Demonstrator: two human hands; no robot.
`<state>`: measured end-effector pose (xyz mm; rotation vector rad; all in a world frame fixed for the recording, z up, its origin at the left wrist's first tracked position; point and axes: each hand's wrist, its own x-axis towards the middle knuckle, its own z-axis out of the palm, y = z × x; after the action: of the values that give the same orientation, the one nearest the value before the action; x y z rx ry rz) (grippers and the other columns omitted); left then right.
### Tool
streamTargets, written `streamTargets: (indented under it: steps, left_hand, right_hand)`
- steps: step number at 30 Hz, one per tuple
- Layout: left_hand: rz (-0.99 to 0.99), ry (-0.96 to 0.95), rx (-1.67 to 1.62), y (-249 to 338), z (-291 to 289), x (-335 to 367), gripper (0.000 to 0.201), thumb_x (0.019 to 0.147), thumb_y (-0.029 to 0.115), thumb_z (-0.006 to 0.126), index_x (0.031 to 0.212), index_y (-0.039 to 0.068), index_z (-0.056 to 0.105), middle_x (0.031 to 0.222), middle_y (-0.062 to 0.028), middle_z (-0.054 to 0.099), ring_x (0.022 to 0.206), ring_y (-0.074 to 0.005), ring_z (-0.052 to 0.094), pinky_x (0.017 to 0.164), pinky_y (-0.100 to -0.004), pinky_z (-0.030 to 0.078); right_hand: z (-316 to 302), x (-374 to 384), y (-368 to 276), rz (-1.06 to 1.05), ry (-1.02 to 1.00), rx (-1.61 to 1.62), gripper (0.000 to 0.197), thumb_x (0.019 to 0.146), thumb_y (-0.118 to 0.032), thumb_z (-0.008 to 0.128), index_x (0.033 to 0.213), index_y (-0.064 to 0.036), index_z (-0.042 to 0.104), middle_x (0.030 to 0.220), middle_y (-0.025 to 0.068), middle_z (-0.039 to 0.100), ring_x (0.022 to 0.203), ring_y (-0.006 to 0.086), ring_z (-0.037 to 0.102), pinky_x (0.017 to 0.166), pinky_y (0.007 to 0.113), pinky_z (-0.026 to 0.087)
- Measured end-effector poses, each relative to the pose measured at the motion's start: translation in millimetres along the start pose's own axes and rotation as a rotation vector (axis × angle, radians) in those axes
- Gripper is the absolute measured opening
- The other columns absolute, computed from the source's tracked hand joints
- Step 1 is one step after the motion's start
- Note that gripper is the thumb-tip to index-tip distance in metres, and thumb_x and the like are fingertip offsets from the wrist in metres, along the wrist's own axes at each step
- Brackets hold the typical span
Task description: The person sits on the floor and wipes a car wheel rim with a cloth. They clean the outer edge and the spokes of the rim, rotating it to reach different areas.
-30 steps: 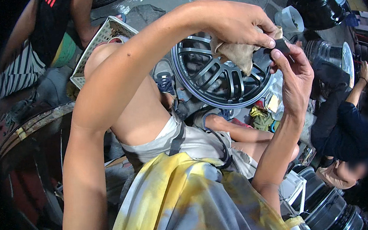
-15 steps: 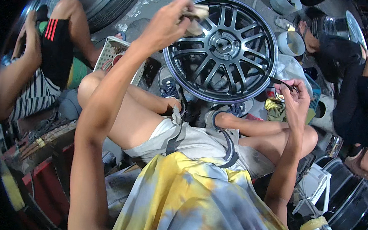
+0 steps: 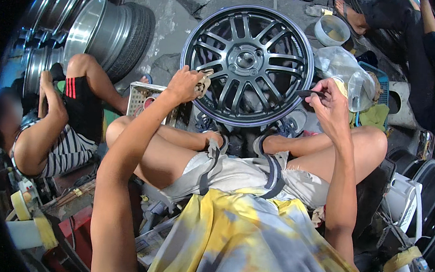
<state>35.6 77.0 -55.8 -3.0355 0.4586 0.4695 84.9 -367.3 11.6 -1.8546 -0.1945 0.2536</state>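
Observation:
A dark grey multi-spoke wheel rim (image 3: 245, 60) with a polished edge lies in front of me, between my feet. My left hand (image 3: 182, 86) is closed on a crumpled beige cloth (image 3: 203, 84) at the rim's lower left edge. At the rim's lower right edge, my right hand (image 3: 330, 104) pinches a thin, flat black strip (image 3: 307, 93) between thumb and fingers. The strip's tip reaches over the rim's edge; I cannot tell whether it touches.
A cream lattice basket (image 3: 141, 97) stands beside my left knee. On the right are a tub (image 3: 332, 30), a clear plastic bag (image 3: 338, 63) and a blue crate (image 3: 378, 79). People sit at both sides. A silver wheel (image 3: 100, 37) and a tire (image 3: 136, 37) stand at upper left.
My left hand, with the cloth, has come down from the rim's upper left to its lower left edge. My right hand still holds the strip, now turned more level. The whole view has shifted.

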Motion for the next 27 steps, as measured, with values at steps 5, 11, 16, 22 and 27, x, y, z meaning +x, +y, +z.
streamTargets:
  steps: [5,11,16,22,27]
  left_hand:
    - [-0.14,-0.388,0.101,11.3,-34.4,37.9,0.042,0.076,0.026,0.079,0.112,0.004,0.076,0.109,-0.0215,0.076,0.103,-0.04,0.074,0.091,-0.0486,0.06]
    - [-0.236,-0.013,-0.33,-15.6,-64.7,42.8,0.047,0.09,0.027,0.07,0.13,0.002,0.067,0.118,-0.0276,0.071,0.112,-0.0463,0.068,0.098,-0.0501,0.056]
    - [-0.202,0.302,-0.285,31.5,-7.8,56.0,0.06,0.091,0.01,0.065,0.147,-0.005,0.049,0.152,-0.0292,0.05,0.142,-0.0449,0.049,0.121,-0.0468,0.039]
    - [0.123,0.026,-0.338,69.2,-1.9,36.1,0.045,0.09,0.005,0.064,0.135,0.003,0.067,0.135,-0.0251,0.065,0.116,-0.0453,0.067,0.105,-0.0519,0.054]
    - [-0.014,0.515,-0.327,36.8,-28.7,57.3,0.048,0.085,0.002,0.063,0.132,0.004,0.068,0.132,-0.0238,0.066,0.118,-0.043,0.064,0.1,-0.0504,0.055]
  right_hand:
    - [-10.0,-13.0,2.1,-0.158,-0.009,-0.077,0.02,0.091,-0.004,0.07,0.11,0.0027,0.075,0.088,0.0071,0.067,0.08,0.0124,0.07,0.064,0.028,0.053]
    - [-7.7,-19.3,1.4,0.022,0.006,-0.069,0.017,0.095,-0.008,0.073,0.108,-0.0014,0.08,0.088,0.0111,0.068,0.077,0.0179,0.067,0.063,0.032,0.05]
    - [6.9,-5.8,3.1,-0.216,0.087,-0.268,0.019,0.096,-0.009,0.073,0.112,-0.0029,0.08,0.088,0.0127,0.068,0.074,0.0217,0.065,0.067,0.033,0.049]
    - [7.1,-11.4,7.3,-0.099,-0.004,-0.336,0.019,0.094,-0.006,0.074,0.112,-0.0038,0.08,0.086,0.0092,0.066,0.07,0.0172,0.059,0.063,0.032,0.047]
    - [7.4,-11.0,6.4,-0.185,0.019,-0.315,0.019,0.093,-0.005,0.074,0.111,-0.0035,0.079,0.086,0.0087,0.061,0.072,0.0179,0.06,0.064,0.032,0.05]
